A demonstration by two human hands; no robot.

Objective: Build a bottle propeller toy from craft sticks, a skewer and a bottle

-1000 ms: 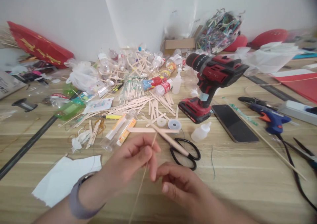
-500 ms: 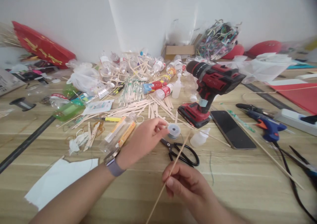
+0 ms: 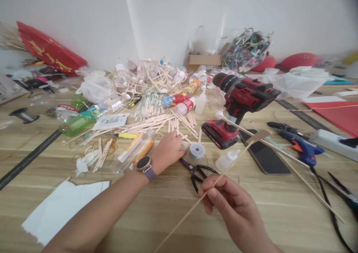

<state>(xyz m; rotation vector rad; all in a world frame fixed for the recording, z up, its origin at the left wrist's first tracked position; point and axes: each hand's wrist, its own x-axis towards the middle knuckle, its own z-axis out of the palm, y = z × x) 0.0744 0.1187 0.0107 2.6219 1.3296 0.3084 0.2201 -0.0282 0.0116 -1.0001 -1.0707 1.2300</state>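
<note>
My right hand [image 3: 229, 200] pinches a long thin wooden stick [image 3: 186, 217] between thumb and fingers. Its far end rises to a second thin stick [image 3: 282, 152] lying crosswise above the phone, with a blurred tan flat piece [image 3: 260, 135] where they meet. How they are joined is too blurred to tell. My left hand [image 3: 169, 150], with a watch on the wrist, reaches down to the table beside a spool of thin line [image 3: 197, 151]. Its fingers are curled, and their tips are hidden. Black-handled scissors [image 3: 192, 167] lie between the hands, partly behind my right hand.
A red cordless drill [image 3: 237, 111] stands behind a small white squeeze bottle [image 3: 226, 159]. Rightward are a phone [image 3: 265, 158] and blue glue gun [image 3: 298, 144]. Loose flat sticks [image 3: 151, 124] and plastic bottles crowd the back. White paper [image 3: 67, 208] lies at front left.
My right hand has moved right and tilted the stick rightward; the crosswise stick has shifted right and up with it. My left hand has lowered, its fingers curling down beside the spool.
</note>
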